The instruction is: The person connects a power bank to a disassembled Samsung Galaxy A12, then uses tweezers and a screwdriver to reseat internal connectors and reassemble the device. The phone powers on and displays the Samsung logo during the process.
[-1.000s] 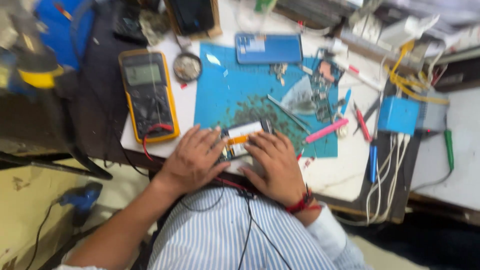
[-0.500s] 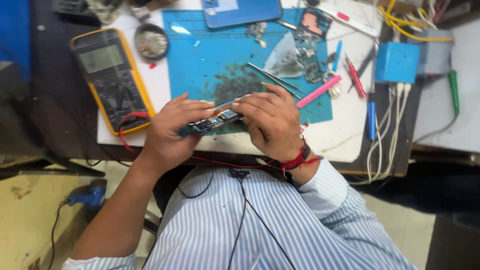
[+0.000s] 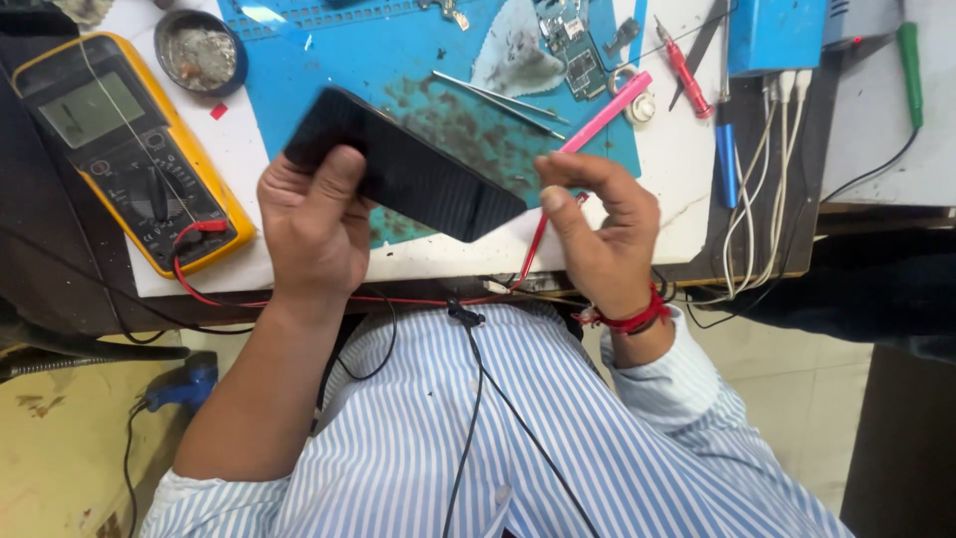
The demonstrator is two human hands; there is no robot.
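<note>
Half a second ago both my hands were bunched low over a small part at the near edge of the mat; now they have come apart, and a black phone [image 3: 403,174] is up in my left hand [image 3: 317,221], dark flat side toward me.

I work at a white table [image 3: 687,189] with a blue work mat [image 3: 398,60] spread on it, smudged dark in the middle. On the mat lie metal tweezers [image 3: 503,100], a pink tool [image 3: 605,110] and a stripped circuit board [image 3: 570,45]. Off its left edge sit a yellow multimeter [image 3: 124,149], with a red lead curling from its lower end, and a small round tin [image 3: 199,50]. To the right are a red screwdriver [image 3: 682,72], a blue box [image 3: 777,35] and white cables [image 3: 762,179] hanging over the table's edge. Below the table I see a pale floor and my striped shirt [image 3: 518,438], with a black wire running down it.

My left hand is closed around the phone's left end, thumb laid across the face and fingers behind. The phone slants down to the right, above the mat's near edge, and its lower right corner ends just short of my right hand [image 3: 597,234]. That hand is loosely curled, fingertips pinched together; a thin red wire runs down beside it, but I cannot tell whether the fingers grip it.
</note>
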